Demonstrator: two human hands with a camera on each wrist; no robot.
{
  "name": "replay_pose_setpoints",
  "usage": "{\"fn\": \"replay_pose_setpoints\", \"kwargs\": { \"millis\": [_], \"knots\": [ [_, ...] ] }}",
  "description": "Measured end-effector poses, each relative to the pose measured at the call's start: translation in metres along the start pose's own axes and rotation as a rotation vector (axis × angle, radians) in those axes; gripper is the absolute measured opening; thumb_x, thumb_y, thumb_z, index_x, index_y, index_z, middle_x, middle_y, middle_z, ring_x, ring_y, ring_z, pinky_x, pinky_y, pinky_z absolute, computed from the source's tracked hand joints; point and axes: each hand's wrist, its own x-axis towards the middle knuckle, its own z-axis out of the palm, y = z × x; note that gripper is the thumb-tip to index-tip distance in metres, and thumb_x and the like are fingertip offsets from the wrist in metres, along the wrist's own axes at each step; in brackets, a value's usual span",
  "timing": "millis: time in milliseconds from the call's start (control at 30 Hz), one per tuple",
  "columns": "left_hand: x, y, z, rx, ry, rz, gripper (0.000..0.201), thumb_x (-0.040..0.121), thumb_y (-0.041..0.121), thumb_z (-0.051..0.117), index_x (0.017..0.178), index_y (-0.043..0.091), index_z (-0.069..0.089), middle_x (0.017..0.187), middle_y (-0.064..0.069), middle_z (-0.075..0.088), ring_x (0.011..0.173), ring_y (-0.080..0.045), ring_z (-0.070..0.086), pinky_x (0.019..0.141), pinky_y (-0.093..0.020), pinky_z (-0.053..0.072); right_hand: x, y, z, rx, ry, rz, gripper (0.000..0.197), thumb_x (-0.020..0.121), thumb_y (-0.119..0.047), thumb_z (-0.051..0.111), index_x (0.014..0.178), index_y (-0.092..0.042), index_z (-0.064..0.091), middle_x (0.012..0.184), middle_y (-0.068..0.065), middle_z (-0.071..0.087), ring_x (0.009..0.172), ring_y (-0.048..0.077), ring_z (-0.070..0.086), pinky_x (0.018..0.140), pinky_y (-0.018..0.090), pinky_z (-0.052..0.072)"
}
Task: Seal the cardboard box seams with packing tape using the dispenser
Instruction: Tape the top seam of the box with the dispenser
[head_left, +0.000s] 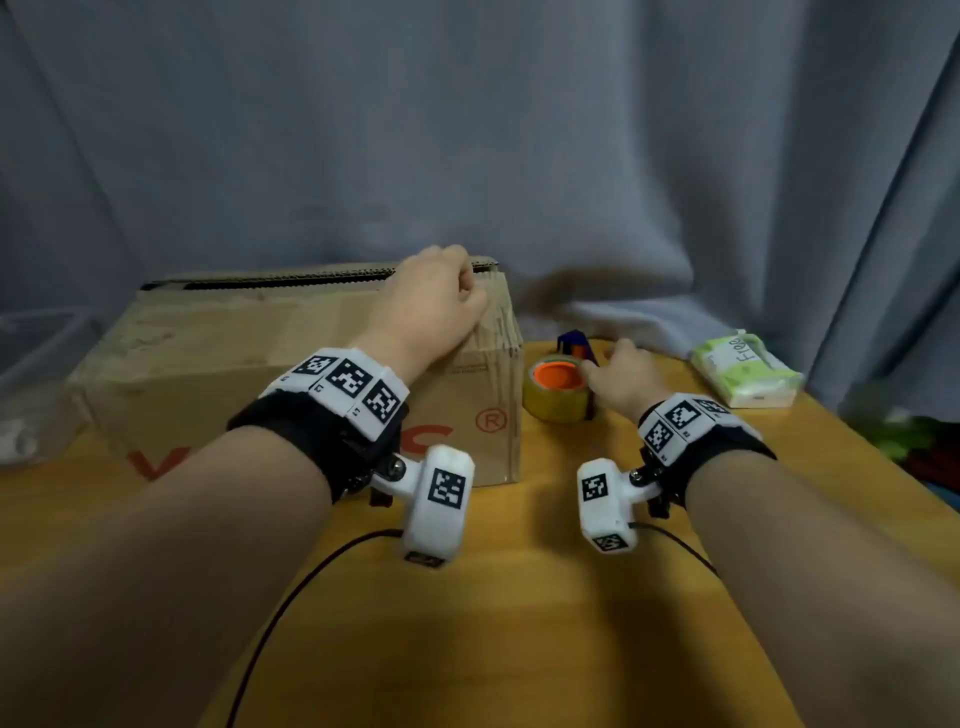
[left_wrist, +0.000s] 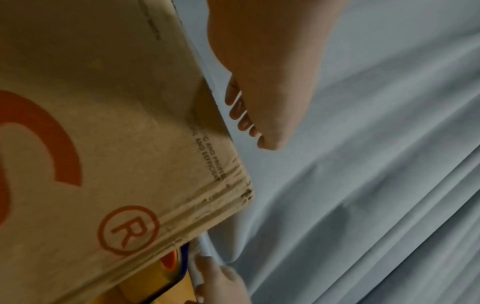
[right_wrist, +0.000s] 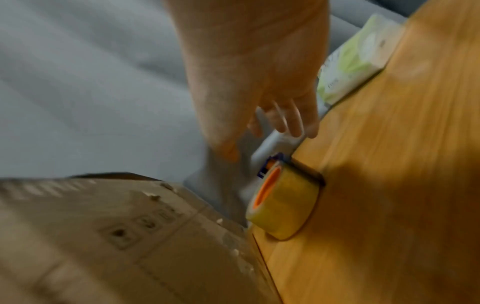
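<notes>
Cardboard box (head_left: 291, 374) — left hand (head_left: 434, 301) curled on top | right hand (head_left: 626, 371) loose-fingered beside tape dispenser (head_left: 558, 387)

A wooden table (head_left: 519, 623) stands before dim, grey draped curtains (head_left: 467, 130).

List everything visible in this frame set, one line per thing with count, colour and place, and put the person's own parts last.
cardboard box: one, brown with red print, left half of the table, top flap seam open at the back.
tape dispenser: one, yellowish tape roll on an orange core with a dark blue frame, on the table right of the box.
tissue pack: one, green and white, far right of the table.
table: one, orange-brown wood.
curtain: grey fabric, behind the table.
cable: one, black, across the near table.
wrist cameras: two, white with black markers, on black straps.
left hand: fingers curled, resting on the box's top right corner.
right hand: fingers extended, reaching at the dispenser; grip not established.
</notes>
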Motion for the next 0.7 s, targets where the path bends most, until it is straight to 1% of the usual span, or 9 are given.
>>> {"fn": "replay_pose_setpoints", "kwargs": {
  "millis": [67,200,300,367,400,467,533,600,700],
  "knots": [
    [0.010,-0.006,0.008,-0.011,-0.017,-0.017,0.015,0.086,0.029,0.051,0.085,0.015,0.057,0.094,-0.007,0.060,0.089,-0.028,0.056,0.078,-0.036,0.046,0.015,0.000,0.016,-0.001,-0.026,0.088,0.043,0.092,-0.039,0.055,0.106,0.001,0.056,0.105,0.018,0.063,0.083,0.029,0.055,0.067,0.033,0.041],
    [0.013,-0.017,0.020,-0.010,-0.033,-0.021,0.017,0.086,0.028,0.051,0.083,0.013,0.058,0.089,-0.005,0.061,0.086,-0.024,0.056,0.074,-0.032,0.042,0.034,-0.006,0.040,-0.062,-0.106,0.235,0.036,0.095,-0.033,0.051,0.078,-0.002,0.055,0.076,0.011,0.055,0.073,0.025,0.053,0.062,0.032,0.040],
    [0.011,-0.022,0.022,-0.033,-0.001,-0.011,0.017,0.087,0.028,0.051,0.083,0.013,0.059,0.089,-0.003,0.059,0.086,-0.022,0.054,0.075,-0.031,0.042,0.043,-0.003,0.044,-0.085,-0.011,0.268,0.031,0.093,-0.023,0.055,0.067,-0.005,0.052,0.062,0.008,0.046,0.068,0.026,0.052,0.056,0.031,0.039],
    [0.010,-0.022,0.022,-0.035,-0.011,-0.016,0.017,0.087,0.029,0.051,0.081,0.014,0.058,0.089,-0.002,0.058,0.086,-0.021,0.053,0.076,-0.032,0.044,0.040,-0.002,0.042,-0.037,0.037,0.287,0.029,0.091,-0.020,0.058,0.067,-0.005,0.051,0.064,0.007,0.049,0.060,0.024,0.050,0.048,0.028,0.034],
    [0.010,-0.021,0.022,-0.042,-0.011,-0.016,0.017,0.087,0.029,0.050,0.080,0.015,0.058,0.089,-0.002,0.058,0.087,-0.021,0.053,0.076,-0.033,0.045,0.035,-0.003,0.039,0.023,0.055,0.293,0.024,0.091,-0.021,0.059,0.076,-0.002,0.056,0.071,0.009,0.055,0.063,0.025,0.053,0.051,0.029,0.037],
    [0.010,-0.020,0.021,-0.055,-0.022,-0.030,0.017,0.087,0.028,0.050,0.079,0.015,0.057,0.088,-0.002,0.058,0.087,-0.021,0.053,0.075,-0.034,0.045,0.023,-0.010,0.030,0.195,0.146,0.303,0.034,0.088,-0.021,0.064,0.110,0.003,0.053,0.101,0.015,0.063,0.089,0.032,0.061,0.065,0.033,0.044],
    [0.008,-0.019,0.018,-0.073,-0.038,-0.042,0.016,0.087,0.026,0.050,0.078,0.015,0.057,0.087,-0.002,0.059,0.087,-0.022,0.053,0.074,-0.033,0.044,0.009,-0.019,0.015,0.370,0.266,0.242,0.049,0.084,-0.014,0.067,0.123,0.004,0.042,0.113,0.018,0.059,0.103,0.036,0.060,0.072,0.033,0.045],
    [0.006,-0.018,0.013,-0.080,-0.059,-0.031,0.016,0.087,0.025,0.050,0.077,0.014,0.056,0.087,-0.004,0.060,0.087,-0.024,0.054,0.070,-0.031,0.040,-0.003,-0.030,-0.005,0.401,0.311,0.122,0.046,0.081,-0.009,0.066,0.117,0.003,0.041,0.103,0.016,0.056,0.098,0.033,0.060,0.071,0.030,0.043],
    [0.001,-0.017,-0.002,-0.110,-0.065,-0.023,0.017,0.089,0.022,0.051,0.076,0.012,0.054,0.086,-0.007,0.062,0.083,-0.025,0.055,0.067,-0.029,0.036,-0.029,-0.053,-0.041,0.429,0.379,-0.064,0.034,0.077,-0.004,0.060,0.099,-0.009,0.035,0.090,0.008,0.052,0.081,0.029,0.055,0.070,0.038,0.047]
  ]
}}
